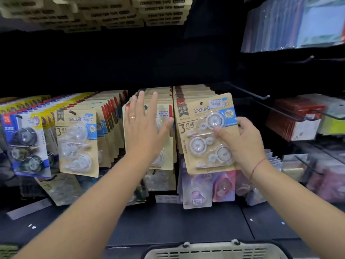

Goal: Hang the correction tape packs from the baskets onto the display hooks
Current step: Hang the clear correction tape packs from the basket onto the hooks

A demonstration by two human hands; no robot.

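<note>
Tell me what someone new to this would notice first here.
The two hands at centre stand out: the right hand grips a kraft-card correction tape pack by its right edge, held up in front of the right-hand row of hanging packs. The left hand is spread open over the front pack of the middle row, a gold ring on one finger. Below, at the bottom edge, the pale rim of a basket shows.

A pack (209, 135) is held in the right grip (244, 144), before a hung row (194, 90); the left grip (141, 131) is laid on the neighbouring row (162, 99) leftward; a basket (214, 249) is set below.
</note>
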